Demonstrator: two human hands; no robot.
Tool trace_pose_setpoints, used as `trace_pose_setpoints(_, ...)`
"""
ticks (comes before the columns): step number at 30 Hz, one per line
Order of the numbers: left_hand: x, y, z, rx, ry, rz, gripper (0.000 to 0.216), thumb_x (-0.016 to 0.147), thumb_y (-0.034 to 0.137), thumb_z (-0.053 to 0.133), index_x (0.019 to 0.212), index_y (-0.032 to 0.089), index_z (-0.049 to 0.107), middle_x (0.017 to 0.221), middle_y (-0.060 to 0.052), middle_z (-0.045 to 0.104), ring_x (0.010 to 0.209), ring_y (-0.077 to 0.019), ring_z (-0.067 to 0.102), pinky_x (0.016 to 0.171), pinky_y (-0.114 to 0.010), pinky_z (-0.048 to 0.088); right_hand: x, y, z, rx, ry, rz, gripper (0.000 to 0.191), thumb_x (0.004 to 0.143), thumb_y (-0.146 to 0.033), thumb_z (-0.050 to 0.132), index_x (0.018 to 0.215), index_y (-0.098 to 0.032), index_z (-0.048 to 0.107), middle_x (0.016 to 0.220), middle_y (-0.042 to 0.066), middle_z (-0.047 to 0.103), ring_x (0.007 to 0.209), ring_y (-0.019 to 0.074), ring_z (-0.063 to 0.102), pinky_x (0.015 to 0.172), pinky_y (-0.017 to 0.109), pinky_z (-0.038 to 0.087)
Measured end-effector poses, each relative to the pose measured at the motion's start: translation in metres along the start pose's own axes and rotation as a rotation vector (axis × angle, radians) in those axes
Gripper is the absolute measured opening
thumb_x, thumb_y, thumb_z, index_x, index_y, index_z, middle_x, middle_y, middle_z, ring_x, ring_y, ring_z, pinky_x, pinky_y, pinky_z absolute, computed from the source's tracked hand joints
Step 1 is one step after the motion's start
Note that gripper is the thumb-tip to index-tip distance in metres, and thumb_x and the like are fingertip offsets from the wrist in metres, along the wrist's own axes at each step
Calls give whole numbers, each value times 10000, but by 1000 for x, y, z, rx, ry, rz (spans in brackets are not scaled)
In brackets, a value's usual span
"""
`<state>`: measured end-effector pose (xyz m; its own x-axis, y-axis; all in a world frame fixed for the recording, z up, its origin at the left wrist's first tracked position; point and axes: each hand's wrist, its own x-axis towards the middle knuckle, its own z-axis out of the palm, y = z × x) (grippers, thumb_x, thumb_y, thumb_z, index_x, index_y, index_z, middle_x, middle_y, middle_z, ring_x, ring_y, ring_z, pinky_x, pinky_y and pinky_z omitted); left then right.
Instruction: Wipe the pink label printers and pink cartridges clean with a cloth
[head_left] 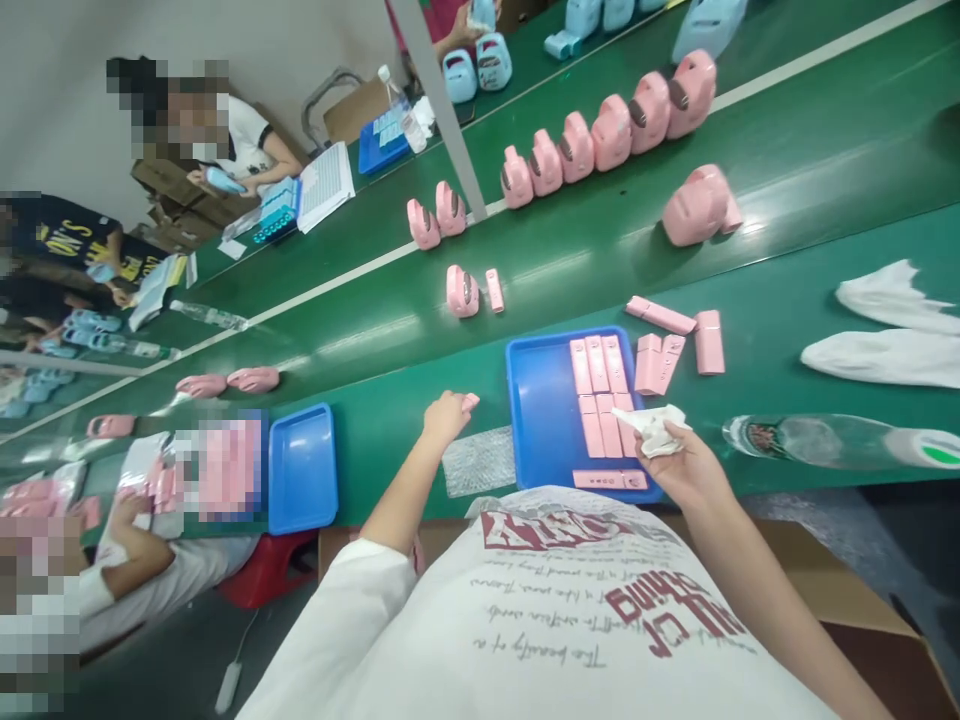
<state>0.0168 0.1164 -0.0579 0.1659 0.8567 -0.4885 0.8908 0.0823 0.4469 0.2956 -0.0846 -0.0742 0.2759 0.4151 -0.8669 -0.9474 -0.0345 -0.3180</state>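
Observation:
My left hand [444,418] is closed over the green table to the left of the blue tray [540,440], with the end of a pink piece [470,402] showing past its fingers. Most of that piece is hidden in the grip. At the tray's right edge, my right hand [686,465] grips a crumpled white cloth [658,432]. Inside the tray, slim pink rectangular parts [595,365] lie in two rows, and another pink part [609,480] lies crosswise near the front. A sheet of bubble wrap [480,463] sits between my left hand and the tray.
Several loose pink parts [660,314] lie beyond the tray's right corner. A plastic bottle [832,440] and white gloves [885,358] are at right. Pink housings [611,133] line the green conveyor [360,310]. Left stands another blue tray [303,470], near a co-worker [142,560]. Others sit across.

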Motion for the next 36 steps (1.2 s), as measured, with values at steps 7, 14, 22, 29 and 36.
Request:
trace_pose_setpoints(7,20,3,16,295,37,-155,58,802,161,660,821,107,658,1063,-130,643,1113,-265,588,995,-455,434,-3,2,10,-92,57,-11,146,794,-89,467,830,-182,574,731,-12,644,557,91,621,453,170,522)
trace_pose_setpoints(14,51,10,15,346,25,-186,148,682,90,753,638,109,613,804,-110,671,1030,-293,644,914,-458,502,6,8,7,-127,25,-64,118,777,-129,561,875,-195,563,815,-15,642,604,80,616,499,163,534)
trace_pose_setpoints(22,52,17,0,305,20,-203,289,484,-78,756,487,122,548,591,-94,586,972,-389,651,876,-490,503,-1,13,28,-78,9,-8,157,809,-85,489,880,-197,574,810,-15,631,625,75,612,464,134,499)
trace_pose_setpoints(29,-13,1,22,158,160,-103,91,798,83,587,818,133,661,1034,-154,598,1146,-325,585,1011,-445,421,-3,14,25,-52,-10,-17,152,818,-82,480,869,-191,572,794,-14,642,625,81,625,524,159,551)
trace_pose_setpoints(36,-53,7,-5,-77,160,28,365,683,61,702,1040,132,670,1088,-143,653,1070,-296,625,969,-400,462,-6,14,19,-37,-138,-48,203,778,-79,541,935,-192,603,854,4,686,710,118,678,565,197,588)
